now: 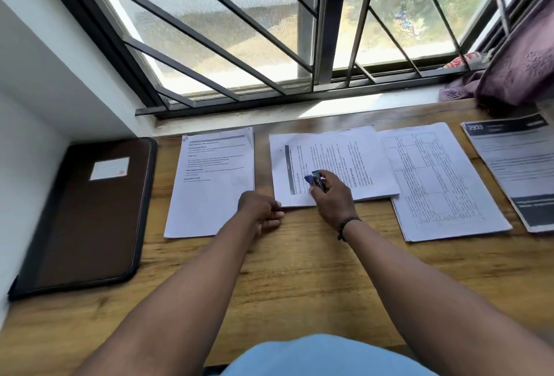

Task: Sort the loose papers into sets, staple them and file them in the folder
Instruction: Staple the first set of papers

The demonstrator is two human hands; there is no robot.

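I see both forearms reaching forward over the wooden desk (299,270) from the bottom of the view, bare to the elbow, converging slightly toward the middle set of papers. My right hand (332,195), with a dark band at the wrist, is angled up and to the left with its fingers curled round a small stapler (314,180), blue and metal, held over the near left part of the sideways-turned paper set (335,162); whether the stapler's mouth is actually on the sheets I cannot tell. My left hand (260,210) lies low on the desk at the near left corner of that same set, fingers loosely bent with the tips touching or just at the paper's edge, and I cannot tell whether it pinches the corner or only steadies it. To the left of it lies another paper set (209,186), upright to me, with a staple or clip showing at its top left corner. The sideways set overlaps a set printed with tables (440,183) on its right, and further right a sheet with dark header bands (515,165) lies tilted. The brown folder (87,210) lies closed and flat at the far left of the desk, well apart from both hands, against the white wall. A purple curtain (521,66) hangs at the right of the barred window (269,30).
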